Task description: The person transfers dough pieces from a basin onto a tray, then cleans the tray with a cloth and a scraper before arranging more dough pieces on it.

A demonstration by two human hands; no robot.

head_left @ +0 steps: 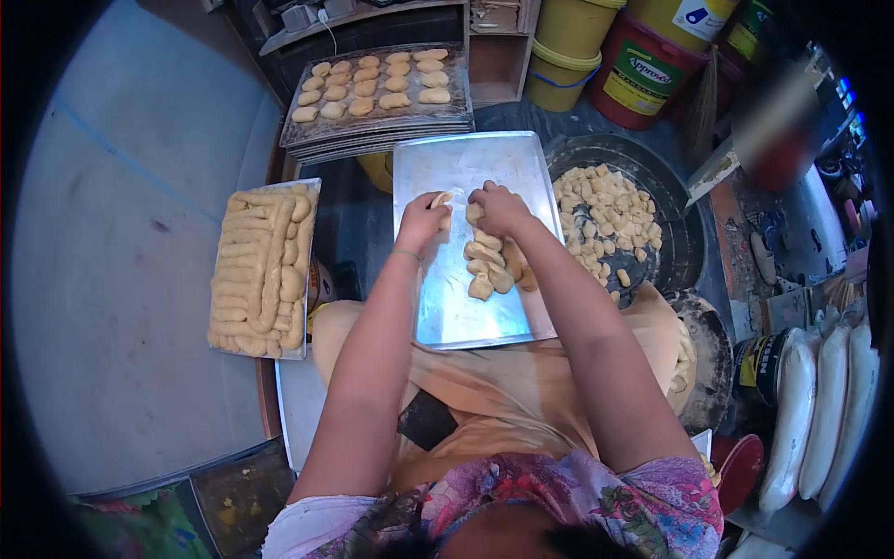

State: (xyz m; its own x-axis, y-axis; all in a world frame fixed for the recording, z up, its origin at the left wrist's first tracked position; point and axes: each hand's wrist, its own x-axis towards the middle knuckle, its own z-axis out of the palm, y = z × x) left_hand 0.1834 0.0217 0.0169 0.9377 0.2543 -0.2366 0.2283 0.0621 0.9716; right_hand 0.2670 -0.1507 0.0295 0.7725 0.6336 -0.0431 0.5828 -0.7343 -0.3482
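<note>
left hand (421, 222) pinches dough piece (440, 198) | right hand (500, 207) clenched on dough lump (473, 213) heading dough row (486, 265) | metal tray (456, 163) mid-lap, far half bare | bowl (672, 244) just beside its right edge

Over a metal tray (447, 312), the left hand (421, 220) pinches a small dough piece (440, 198). The right hand (499, 207) curls over the top of a row of shaped pieces (486, 265). Cut dough chunks (605, 219) fill the basin (672, 191) just right of the tray.
</note>
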